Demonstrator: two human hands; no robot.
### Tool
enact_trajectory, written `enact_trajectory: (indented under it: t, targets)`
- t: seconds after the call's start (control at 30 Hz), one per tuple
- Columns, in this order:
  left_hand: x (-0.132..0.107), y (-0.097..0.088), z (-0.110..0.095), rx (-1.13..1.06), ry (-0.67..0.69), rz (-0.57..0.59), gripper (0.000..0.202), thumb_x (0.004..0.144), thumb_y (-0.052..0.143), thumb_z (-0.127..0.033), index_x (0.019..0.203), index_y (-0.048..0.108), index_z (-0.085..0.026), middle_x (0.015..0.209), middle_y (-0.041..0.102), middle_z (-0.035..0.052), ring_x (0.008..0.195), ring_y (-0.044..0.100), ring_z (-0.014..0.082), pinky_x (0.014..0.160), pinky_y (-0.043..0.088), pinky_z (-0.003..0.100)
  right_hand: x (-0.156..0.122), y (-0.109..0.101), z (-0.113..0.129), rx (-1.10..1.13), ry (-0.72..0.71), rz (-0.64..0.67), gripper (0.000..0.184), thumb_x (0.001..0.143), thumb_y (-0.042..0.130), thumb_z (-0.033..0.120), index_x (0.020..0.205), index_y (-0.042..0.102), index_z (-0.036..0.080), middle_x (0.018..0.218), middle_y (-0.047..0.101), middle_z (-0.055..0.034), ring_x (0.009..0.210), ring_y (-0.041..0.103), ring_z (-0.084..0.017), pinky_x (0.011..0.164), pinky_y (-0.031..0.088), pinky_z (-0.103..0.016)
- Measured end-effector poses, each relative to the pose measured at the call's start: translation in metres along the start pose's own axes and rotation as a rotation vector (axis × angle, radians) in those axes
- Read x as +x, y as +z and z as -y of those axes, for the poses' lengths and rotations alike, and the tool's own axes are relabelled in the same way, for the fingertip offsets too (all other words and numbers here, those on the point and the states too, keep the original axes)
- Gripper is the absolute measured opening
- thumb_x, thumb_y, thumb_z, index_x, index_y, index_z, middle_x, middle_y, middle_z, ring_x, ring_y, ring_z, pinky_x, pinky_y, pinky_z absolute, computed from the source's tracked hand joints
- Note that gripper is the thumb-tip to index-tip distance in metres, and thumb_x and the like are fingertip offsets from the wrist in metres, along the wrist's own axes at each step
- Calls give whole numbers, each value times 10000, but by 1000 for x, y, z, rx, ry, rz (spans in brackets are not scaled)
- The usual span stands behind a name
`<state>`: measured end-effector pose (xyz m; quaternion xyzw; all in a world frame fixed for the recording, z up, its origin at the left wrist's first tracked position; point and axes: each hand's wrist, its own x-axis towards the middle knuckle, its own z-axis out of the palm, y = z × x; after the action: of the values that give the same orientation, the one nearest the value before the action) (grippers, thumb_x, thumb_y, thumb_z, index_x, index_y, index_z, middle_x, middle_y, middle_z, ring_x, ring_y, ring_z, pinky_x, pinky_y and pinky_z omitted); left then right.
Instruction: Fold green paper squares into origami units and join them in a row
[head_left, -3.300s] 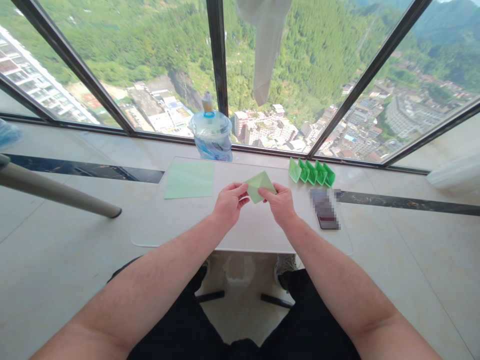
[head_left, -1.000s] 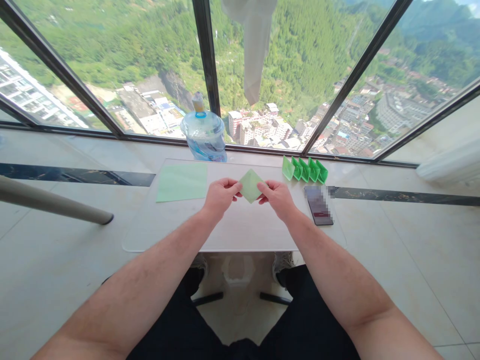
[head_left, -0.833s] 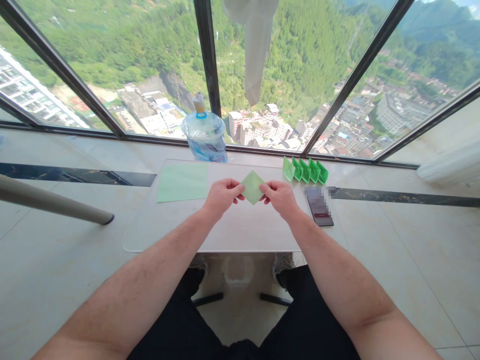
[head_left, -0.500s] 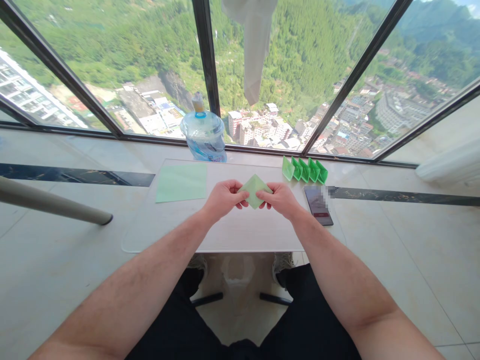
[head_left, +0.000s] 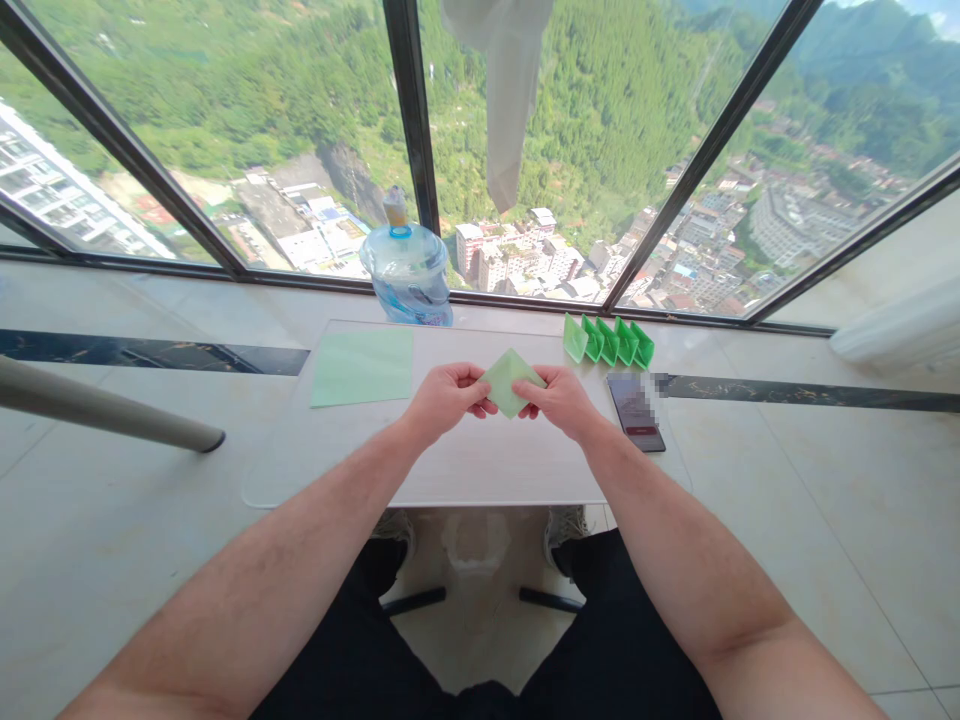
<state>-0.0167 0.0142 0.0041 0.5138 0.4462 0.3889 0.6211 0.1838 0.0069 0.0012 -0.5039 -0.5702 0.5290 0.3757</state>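
A light green folded paper, diamond-shaped with a crease down from its top corner, is held up over the low table. My left hand is closed on its left corner, the fingers behind the paper. On the opposite corner my right hand pinches, its thumb lying on the paper's front face. A flat light green sheet of paper lies on the table to the left. Several green folded paper pieces stand in a row at the table's back right.
A phone lies at the table's right edge. Behind the table stands a large water bottle against the window frame. A grey pole reaches in from the left.
My left thumb has shifted slightly left, toward the edge of the folded paper. Both hands still hold the paper in the same place.
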Motion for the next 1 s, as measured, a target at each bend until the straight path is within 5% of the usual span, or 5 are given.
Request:
enact_trajectory:
  t: [0.37,0.8,1.0]
  targets:
    - [-2,3,-3,-15,-13,11,243,703,738,-311,857,679,-131,613,711,57,584,704,198,479,506,246,1,2,-5,27,-54,0,207,744,727,364,720,693,162,584,579,25,523,486,-96,494,413,-234]
    - [-5,4,-7,-177,-60,-56,211,662,709,-206,856,702,-124,605,710,60,569,691,173,552,532,258,0,1,0,190,-75,-8,317,641,657,209,912,821,205,809,750,-33,673,609,-141,581,512,-275]
    - [-5,3,-7,-208,-65,-55,212,654,730,-202,842,684,-116,622,717,76,577,700,180,573,553,272,-2,-3,3,188,-57,17,333,656,650,214,947,812,198,744,743,-24,655,637,-146,605,534,-285]
